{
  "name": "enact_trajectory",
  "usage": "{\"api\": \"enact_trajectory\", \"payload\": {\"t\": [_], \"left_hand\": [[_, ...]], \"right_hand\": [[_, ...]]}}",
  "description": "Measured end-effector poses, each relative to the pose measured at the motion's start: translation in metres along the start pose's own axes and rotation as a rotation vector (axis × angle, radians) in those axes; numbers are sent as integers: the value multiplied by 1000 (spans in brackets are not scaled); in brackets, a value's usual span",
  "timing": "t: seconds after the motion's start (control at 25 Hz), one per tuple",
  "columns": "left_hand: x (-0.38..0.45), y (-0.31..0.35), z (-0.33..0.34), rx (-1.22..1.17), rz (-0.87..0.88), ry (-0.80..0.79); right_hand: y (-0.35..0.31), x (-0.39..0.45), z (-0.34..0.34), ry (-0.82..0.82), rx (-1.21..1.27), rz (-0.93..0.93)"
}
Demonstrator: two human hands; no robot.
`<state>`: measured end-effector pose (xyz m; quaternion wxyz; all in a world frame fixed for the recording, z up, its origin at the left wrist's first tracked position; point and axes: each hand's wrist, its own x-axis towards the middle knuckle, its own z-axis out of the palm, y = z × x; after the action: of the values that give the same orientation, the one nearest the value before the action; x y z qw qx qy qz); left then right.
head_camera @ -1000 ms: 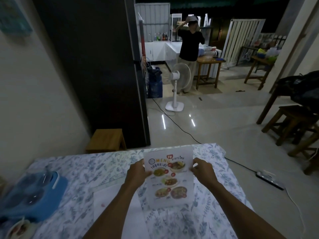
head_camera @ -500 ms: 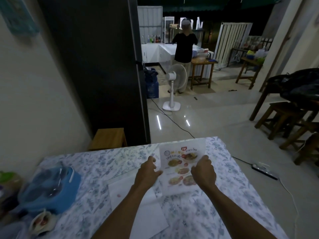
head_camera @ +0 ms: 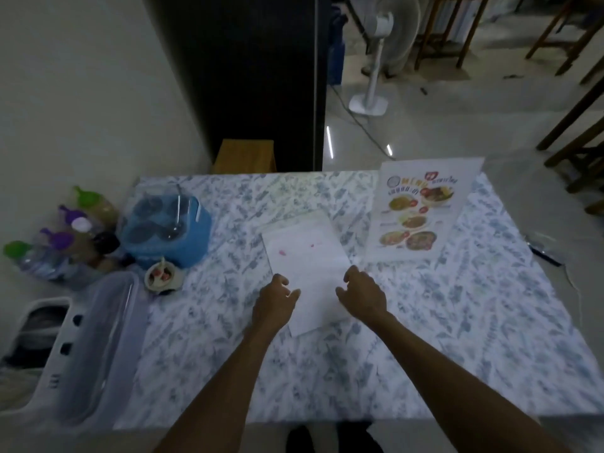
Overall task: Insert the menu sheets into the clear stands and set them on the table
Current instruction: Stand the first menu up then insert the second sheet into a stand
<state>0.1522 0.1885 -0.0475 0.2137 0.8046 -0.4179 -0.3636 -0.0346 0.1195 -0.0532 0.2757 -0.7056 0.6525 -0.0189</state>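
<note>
A colourful menu in its clear stand (head_camera: 421, 210) stands at the far right part of the floral-cloth table (head_camera: 457, 322), free of my hands. A second sheet (head_camera: 307, 259) lies white side up in the middle of the table, with faint red marks showing. My left hand (head_camera: 274, 305) rests at the sheet's near left edge with fingers apart. My right hand (head_camera: 361, 294) hovers at its near right edge, fingers curled but apart. Neither hand visibly grips the sheet.
A blue condiment caddy (head_camera: 166, 227), a small dish (head_camera: 162, 276), several bottles (head_camera: 58, 243) and a clear lidded box (head_camera: 101, 341) crowd the table's left side. Beyond the table are a wooden stool (head_camera: 245, 156), a standing fan (head_camera: 379, 60) and wooden chairs (head_camera: 581, 142).
Both hands let go of the menu stand, which now stands at the far right. The hands came back to the white sheet. The camera tilted down toward the table.
</note>
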Motion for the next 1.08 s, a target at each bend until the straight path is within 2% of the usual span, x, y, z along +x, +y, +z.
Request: {"api": "enact_trajectory", "payload": {"t": [0.28,0.4,0.52,0.64,0.76,0.88,1.08], "left_hand": [[5,-24,29,-46,-152,-5],[9,-26,21,-153,-199,32],[8,-20,-7,-233,-222,167],[-6,-7,-38,-231,-88,321],[-27,2,-68,-352,105,320],[-46,12,-86,-375,203,316],[-25,40,-101,-335,302,481]], "right_hand": [[12,18,43,103,-127,112],[10,22,31,68,26,188],[12,20,-7,57,205,126],[9,10,-57,85,493,89],[7,-7,-101,21,763,-8],[1,-24,-123,56,804,-108],[-30,-12,-119,344,639,-183]]}}
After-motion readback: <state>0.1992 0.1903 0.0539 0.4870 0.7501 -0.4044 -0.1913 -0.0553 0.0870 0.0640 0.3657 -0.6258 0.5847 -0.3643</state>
